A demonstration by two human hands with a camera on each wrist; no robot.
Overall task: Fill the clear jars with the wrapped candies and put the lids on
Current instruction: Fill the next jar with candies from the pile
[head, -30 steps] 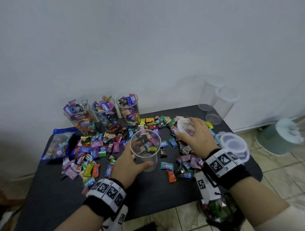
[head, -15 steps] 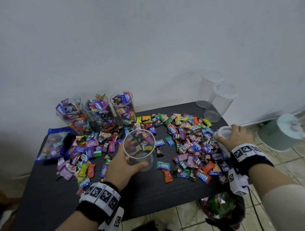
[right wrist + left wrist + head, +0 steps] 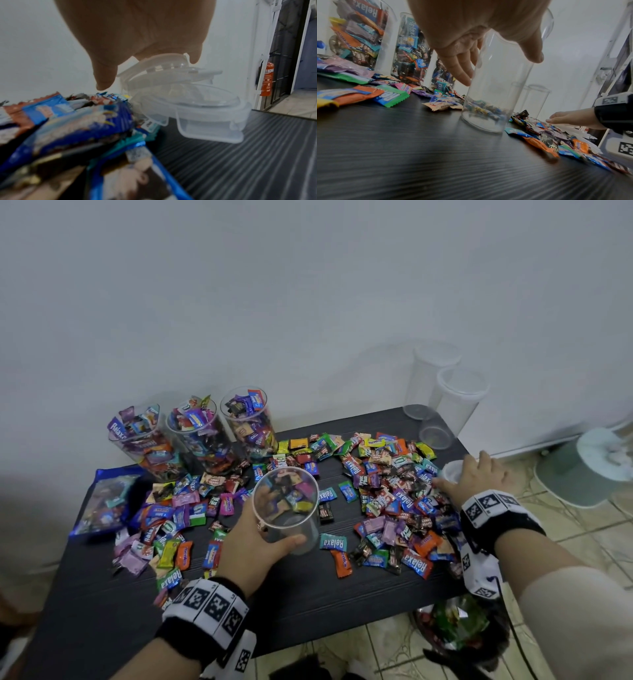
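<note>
My left hand (image 3: 260,529) grips an empty clear jar (image 3: 286,508) that stands upright mid-table, thumb in front and fingers behind (image 3: 460,70). Wrapped candies (image 3: 394,501) lie scattered left and right of the jar (image 3: 496,94). Three jars heaped with candies (image 3: 202,433) stand open-topped at the back left. My right hand (image 3: 479,477) reaches to the table's right edge, where its fingers rest on a tilted clear lid atop a stack of lids (image 3: 197,105). In the right wrist view the thumb (image 3: 104,81) hangs just clear of that lid.
Two empty clear jars (image 3: 459,398) stand at the back right corner of the black table (image 3: 308,594). A blue candy bag (image 3: 106,501) lies at the left edge. On the tiled floor are a pale green round object (image 3: 589,467) and a dark bag (image 3: 455,625).
My right hand carried a lid from the middle of the table to the right edge and set it on the lid stack. The left hand has stayed on the empty jar.
</note>
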